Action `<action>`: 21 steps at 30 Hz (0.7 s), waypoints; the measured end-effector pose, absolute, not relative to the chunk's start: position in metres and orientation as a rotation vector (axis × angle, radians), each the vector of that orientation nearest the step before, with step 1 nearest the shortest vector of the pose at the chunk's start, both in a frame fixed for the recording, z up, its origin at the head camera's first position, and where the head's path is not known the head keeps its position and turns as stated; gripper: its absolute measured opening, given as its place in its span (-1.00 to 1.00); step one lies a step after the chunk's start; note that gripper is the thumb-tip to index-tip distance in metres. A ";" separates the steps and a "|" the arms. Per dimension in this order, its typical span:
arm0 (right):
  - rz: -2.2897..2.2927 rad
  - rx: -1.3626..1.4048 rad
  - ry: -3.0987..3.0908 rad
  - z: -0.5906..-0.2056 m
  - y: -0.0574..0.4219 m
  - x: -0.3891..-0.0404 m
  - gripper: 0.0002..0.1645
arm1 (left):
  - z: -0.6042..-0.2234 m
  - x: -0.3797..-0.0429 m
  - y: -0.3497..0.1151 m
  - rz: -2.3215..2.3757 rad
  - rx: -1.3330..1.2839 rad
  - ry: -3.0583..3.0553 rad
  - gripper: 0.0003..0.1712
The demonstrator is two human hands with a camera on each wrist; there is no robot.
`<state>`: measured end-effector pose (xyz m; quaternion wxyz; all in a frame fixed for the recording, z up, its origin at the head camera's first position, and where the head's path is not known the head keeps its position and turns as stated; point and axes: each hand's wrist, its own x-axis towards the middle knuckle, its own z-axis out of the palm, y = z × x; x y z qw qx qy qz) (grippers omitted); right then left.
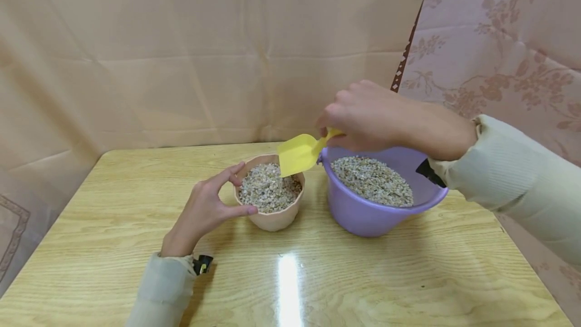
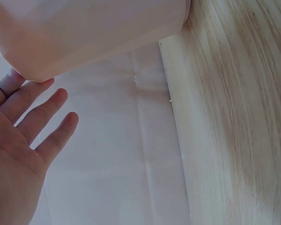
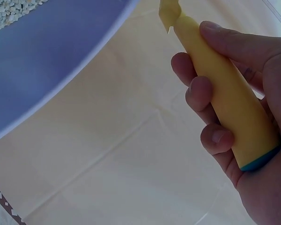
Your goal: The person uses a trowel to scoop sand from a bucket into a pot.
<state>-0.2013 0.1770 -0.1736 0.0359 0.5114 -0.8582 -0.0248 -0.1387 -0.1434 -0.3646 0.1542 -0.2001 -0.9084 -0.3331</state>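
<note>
My right hand [image 1: 363,115] grips the yellow handle of a small plastic shovel [image 1: 299,154], fingers wrapped round it in the right wrist view. The shovel's blade tilts down over the right side of a peach plant pot [image 1: 274,222], its lower edge at the gravel [image 1: 269,191] inside. On the pot's left, my left hand [image 1: 206,206] holds the rim between thumb and forefinger; the left wrist view shows its other fingers [image 2: 40,112] spread below the pot. To the right stands a purple basin [image 1: 363,216] holding more gravel [image 1: 374,180], beneath my right forearm.
Both containers stand on a light wood table [image 1: 136,206], near its back edge. A beige cloth [image 1: 181,54] hangs behind it, and a pink floral cloth [image 1: 499,39] hangs at the right.
</note>
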 end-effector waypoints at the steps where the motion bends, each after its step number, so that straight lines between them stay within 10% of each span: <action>1: -0.073 1.570 -2.626 -0.174 0.177 -0.201 -0.88 | -0.364 -0.139 -0.143 -0.952 -0.573 -2.606 -0.42; 21: 0.077 1.294 -2.613 -0.167 0.255 -0.204 -0.84 | -0.361 -0.138 -0.142 -0.954 -0.567 -2.627 -0.21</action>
